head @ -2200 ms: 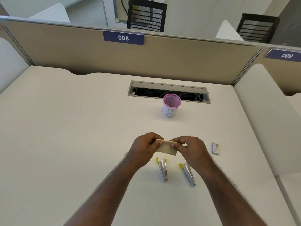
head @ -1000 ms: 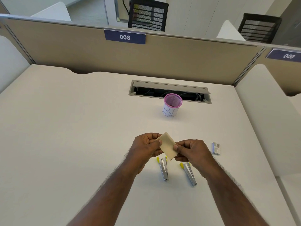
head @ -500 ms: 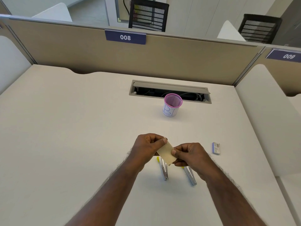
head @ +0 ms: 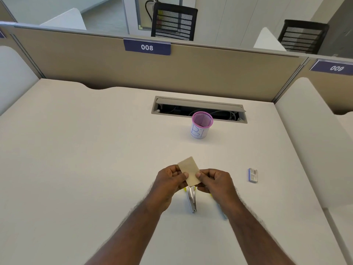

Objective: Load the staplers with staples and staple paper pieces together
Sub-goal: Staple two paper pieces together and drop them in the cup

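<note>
Head view: a small tan paper piece [head: 189, 170] is pinched above the counter [head: 86, 159] between the thumb and fingers of the left hand [head: 170, 183] and the right hand [head: 214, 183], both clamped on its lower edges, its long axis tilted up and away to the left. Directly beneath the grip, one stapler [head: 191, 199] is seen lying lengthwise toward the person, roughly level with both hands, while a second stapler [head: 222, 212] is largely hidden under the right wrist. A staple box [head: 253, 175] is left well apart to the right.
</note>
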The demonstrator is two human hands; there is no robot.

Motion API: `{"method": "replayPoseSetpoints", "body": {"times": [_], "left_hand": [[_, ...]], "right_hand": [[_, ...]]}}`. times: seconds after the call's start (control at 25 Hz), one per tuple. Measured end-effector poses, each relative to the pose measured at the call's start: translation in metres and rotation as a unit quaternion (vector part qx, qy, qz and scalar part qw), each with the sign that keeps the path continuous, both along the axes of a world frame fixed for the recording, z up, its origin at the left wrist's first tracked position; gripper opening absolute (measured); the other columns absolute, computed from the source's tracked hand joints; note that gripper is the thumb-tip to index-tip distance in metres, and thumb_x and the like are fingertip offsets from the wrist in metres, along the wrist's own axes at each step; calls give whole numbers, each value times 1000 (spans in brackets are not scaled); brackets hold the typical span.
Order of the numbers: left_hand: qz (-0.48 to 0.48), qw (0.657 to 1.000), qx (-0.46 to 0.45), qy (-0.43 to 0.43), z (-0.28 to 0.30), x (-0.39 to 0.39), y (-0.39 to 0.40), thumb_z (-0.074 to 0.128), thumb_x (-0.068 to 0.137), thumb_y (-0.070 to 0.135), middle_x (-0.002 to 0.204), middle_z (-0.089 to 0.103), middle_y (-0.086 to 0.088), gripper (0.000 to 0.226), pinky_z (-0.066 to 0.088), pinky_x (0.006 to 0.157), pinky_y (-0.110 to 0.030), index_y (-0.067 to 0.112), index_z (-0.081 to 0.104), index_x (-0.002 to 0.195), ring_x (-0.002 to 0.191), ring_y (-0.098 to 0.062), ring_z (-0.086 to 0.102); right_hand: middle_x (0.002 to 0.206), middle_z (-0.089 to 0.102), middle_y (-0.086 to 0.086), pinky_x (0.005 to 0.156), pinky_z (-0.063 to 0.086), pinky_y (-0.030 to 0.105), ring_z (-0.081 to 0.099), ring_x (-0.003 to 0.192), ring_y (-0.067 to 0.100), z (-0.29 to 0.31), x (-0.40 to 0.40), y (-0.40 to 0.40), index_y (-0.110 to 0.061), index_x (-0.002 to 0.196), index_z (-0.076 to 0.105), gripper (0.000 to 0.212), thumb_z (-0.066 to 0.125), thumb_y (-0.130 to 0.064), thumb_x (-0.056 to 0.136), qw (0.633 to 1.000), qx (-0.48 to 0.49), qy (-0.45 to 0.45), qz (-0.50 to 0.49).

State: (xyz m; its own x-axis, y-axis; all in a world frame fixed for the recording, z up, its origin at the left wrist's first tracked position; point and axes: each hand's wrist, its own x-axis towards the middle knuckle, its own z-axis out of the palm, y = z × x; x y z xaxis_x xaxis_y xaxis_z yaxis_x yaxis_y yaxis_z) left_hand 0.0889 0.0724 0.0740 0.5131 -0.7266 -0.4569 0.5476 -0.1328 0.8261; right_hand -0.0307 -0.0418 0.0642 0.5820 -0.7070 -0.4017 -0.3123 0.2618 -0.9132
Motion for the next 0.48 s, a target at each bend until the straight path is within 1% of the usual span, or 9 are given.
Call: {"method": "replayPoseSetpoints", "body": {"times": [0.04, 0.08, 0.12, 0.2, 0.24, 0.32, 0.36, 0.44, 0.48], "left_hand": [[13, 1000, 9, -10, -1, 2, 2, 57, 91, -7, 104, 73, -21, 21, 60, 79, -32, -3, 65, 110, 90, -26, 73], [30, 999, 18, -27, -2, 5, 3, 57, 90, -7, 102, 73, -20, 19, 60, 78, -30, -2, 66, 107, 89, -24, 73], [49, 997, 28, -46, -3, 9, 4, 58, 90, -6, 100, 74, -18, 18, 60, 77, -29, 0, 68, 104, 87, -23, 73], [80, 992, 47, -86, -3, 17, 4, 60, 89, -5, 95, 74, -13, 17, 60, 75, -27, 5, 70, 98, 84, -20, 72], [89, 989, 55, -102, -3, 20, 4, 61, 89, -3, 93, 74, -8, 17, 60, 74, -26, 9, 71, 96, 82, -17, 72], [94, 986, 66, -124, 0, 23, 3, 63, 89, 0, 87, 75, 1, 18, 58, 71, -21, 14, 73, 96, 79, -15, 73], [90, 985, 68, -131, 2, 24, 2, 63, 89, 1, 85, 76, 5, 19, 57, 69, -19, 15, 73, 97, 78, -14, 73], [79, 984, 68, -143, 6, 25, 3, 63, 89, 4, 81, 77, 9, 21, 56, 67, -16, 20, 74, 97, 79, -15, 74], [75, 984, 67, -150, 8, 25, 3, 63, 89, 4, 80, 77, 11, 23, 55, 67, -15, 24, 74, 94, 79, -16, 74]], "right_hand": [[83, 78, 4, 62, 57, 22, 76, 74, 16, -6, 1, 2, -14, 92, 75, 9, 69, -20, 91, 1000, 1, 5, -2], [87, 77, 2, 63, 56, 22, 74, 74, 13, -13, 1, 3, -17, 91, 74, 10, 69, -25, 90, 999, -26, 33, -5], [91, 73, -2, 65, 52, 22, 71, 76, 10, -21, 0, 5, -20, 92, 70, 12, 69, -32, 89, 991, -92, 94, 0], [104, 60, -7, 71, 43, 25, 62, 89, 11, -42, -1, 15, -25, 106, 60, 29, 70, -42, 84, 937, -244, 243, 61], [111, 54, -5, 74, 42, 28, 59, 98, 15, -53, -1, 22, -25, 116, 54, 42, 70, -45, 83, 910, -280, 285, 105], [120, 48, 0, 80, 44, 32, 56, 110, 23, -71, 2, 34, -22, 129, 43, 61, 70, -48, 81, 880, -304, 330, 156], [122, 48, 1, 80, 45, 32, 57, 112, 24, -77, 4, 37, -22, 131, 40, 63, 69, -47, 81, 867, -315, 349, 165], [122, 52, 1, 79, 47, 32, 59, 111, 24, -83, 7, 38, -22, 133, 39, 58, 64, -42, 85, 849, -341, 371, 160], [120, 55, 1, 78, 47, 31, 60, 109, 23, -85, 7, 38, -23, 133, 42, 52, 61, -39, 87, 855, -344, 360, 145]]}}
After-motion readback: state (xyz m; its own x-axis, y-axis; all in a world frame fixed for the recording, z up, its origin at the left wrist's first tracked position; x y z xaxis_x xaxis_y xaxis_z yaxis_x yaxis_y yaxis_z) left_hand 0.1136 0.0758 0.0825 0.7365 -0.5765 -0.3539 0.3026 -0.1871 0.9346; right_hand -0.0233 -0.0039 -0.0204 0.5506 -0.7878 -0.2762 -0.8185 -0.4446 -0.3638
